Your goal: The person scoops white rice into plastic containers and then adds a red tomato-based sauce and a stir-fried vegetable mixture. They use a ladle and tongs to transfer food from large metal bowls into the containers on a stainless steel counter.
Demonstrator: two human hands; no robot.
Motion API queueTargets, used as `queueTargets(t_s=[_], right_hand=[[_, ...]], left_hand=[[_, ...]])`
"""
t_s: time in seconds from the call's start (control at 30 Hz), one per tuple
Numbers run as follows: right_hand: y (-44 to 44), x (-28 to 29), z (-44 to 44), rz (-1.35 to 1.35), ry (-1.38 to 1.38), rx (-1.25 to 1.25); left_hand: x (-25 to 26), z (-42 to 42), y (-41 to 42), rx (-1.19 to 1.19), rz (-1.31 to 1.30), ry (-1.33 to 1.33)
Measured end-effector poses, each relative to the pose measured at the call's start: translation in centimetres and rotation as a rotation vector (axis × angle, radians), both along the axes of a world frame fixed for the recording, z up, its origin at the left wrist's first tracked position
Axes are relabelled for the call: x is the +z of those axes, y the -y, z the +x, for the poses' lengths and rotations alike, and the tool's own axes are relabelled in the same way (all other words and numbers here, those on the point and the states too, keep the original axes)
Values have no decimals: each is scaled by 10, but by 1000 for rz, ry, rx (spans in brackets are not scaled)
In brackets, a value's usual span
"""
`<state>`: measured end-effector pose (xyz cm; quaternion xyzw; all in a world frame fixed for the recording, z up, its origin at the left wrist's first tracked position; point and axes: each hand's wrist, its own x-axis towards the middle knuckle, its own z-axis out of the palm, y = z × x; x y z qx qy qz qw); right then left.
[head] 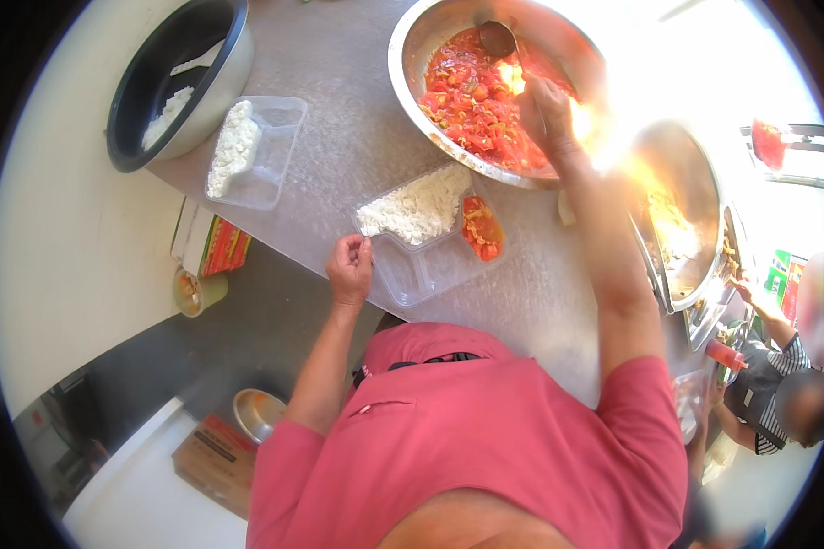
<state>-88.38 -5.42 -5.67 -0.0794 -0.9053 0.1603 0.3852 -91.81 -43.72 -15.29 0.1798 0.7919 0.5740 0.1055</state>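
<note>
My right hand (546, 110) grips the handle of a metal ladle (498, 38), whose bowl lies at the far side of the tomato dish (477, 110) in a large steel basin (405, 89). Near the table's front edge, my left hand (350, 264) has curled fingers at the left corner of a clear compartment tray (422, 271); whether it pinches the rim cannot be told. White rice (419, 209) fills that tray's long far compartment, and a portion of tomato and egg (482, 230) fills the right one. Its two near compartments hold no food.
Another clear tray (268, 161) with rice stands at the left, beside a dark-lined pot (127, 130) holding rice and a white paddle (199, 62). At the right is a steel container (711, 226) of food, partly lost in glare. A co-worker (762, 391) in stripes stands beyond it.
</note>
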Motion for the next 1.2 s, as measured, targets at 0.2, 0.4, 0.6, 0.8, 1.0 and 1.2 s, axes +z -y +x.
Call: queueTargets(t_s=[0.2,0.4,0.6,0.8,1.0,1.2], right_hand=[[6,0,-3,-162,-8,-34],[25,30,-9,-1235,-189,-124],[41,68,9,-1247,-228,-187],[23,65,38,-1228,-286,-94],[52,87,90,-1254,-229,-174],[100,123,137,-1362,-148,-179]], left_hand=[[12,3,0,-8,-25,2],[4,3,1,-2,15,8],[9,2,0,-2,3,-28],[-2,1,3,-28,16,-11],[5,1,2,-80,-16,-21],[1,-4,6,-131,25,141]])
